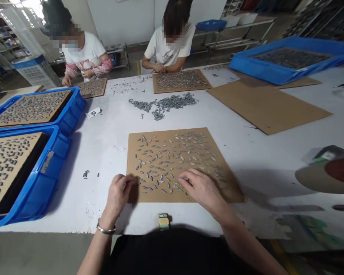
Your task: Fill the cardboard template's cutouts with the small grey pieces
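A brown board lies flat on the white table in front of me, with many small grey leaf-shaped pieces spread over it. My left hand is at the board's left edge, thumb and fingers pinched together; whatever may be between them is too small to make out. Over the lower right part of the board is my right hand, closed in a pinch with its fingertips close to several pieces. Beyond the board, a heap of loose grey pieces lies on the tabletop.
Blue trays holding piece-covered boards stand at the left. Another blue tray is at the far right, near a bare board. Two people sit opposite, each at a covered board. A small yellow-green object lies near my body.
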A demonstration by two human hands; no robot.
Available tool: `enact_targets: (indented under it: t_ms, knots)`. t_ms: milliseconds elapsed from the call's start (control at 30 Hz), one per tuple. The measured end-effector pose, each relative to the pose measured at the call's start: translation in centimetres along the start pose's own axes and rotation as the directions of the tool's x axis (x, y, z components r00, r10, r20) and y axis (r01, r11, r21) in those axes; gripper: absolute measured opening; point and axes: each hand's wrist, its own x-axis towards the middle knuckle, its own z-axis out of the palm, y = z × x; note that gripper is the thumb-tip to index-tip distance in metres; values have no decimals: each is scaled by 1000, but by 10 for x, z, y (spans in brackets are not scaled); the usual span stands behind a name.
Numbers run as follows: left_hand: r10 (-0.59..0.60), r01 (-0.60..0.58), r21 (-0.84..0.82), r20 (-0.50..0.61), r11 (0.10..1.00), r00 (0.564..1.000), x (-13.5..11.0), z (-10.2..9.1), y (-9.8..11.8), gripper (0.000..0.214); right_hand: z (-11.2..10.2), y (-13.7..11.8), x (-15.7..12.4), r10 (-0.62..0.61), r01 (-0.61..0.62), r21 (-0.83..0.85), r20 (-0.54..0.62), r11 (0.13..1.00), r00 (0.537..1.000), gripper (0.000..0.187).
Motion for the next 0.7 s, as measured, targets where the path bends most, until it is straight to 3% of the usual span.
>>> enact_targets:
  t_ms: [167, 333, 500, 600, 700]
  knots:
    - [-192, 196, 33, -100, 980, 976, 17, -28, -22, 26, -19, 31, 6, 105, -115, -67, -139, 991, 985, 17]
    - [-239, 247, 61, -118, 967, 964, 50, -35, -32, 30, -26, 41, 0, 117, -127, -95, -110, 987, 987, 18]
    - [-301, 301, -9, -66, 953, 951, 101, -24, -37, 28, -43, 42, 18, 77, -84, -141, -57, 986, 995, 19]
    - [-379, 375, -97, -33, 922, 925, 128, -9, -43, 25, -58, 44, 50, 46, -50, -140, -29, 989, 999, 17]
    - [-443, 431, -166, -41, 887, 896, 139, 8, -51, 31, -68, 44, 94, 24, -18, -119, 41, 993, 999, 16]
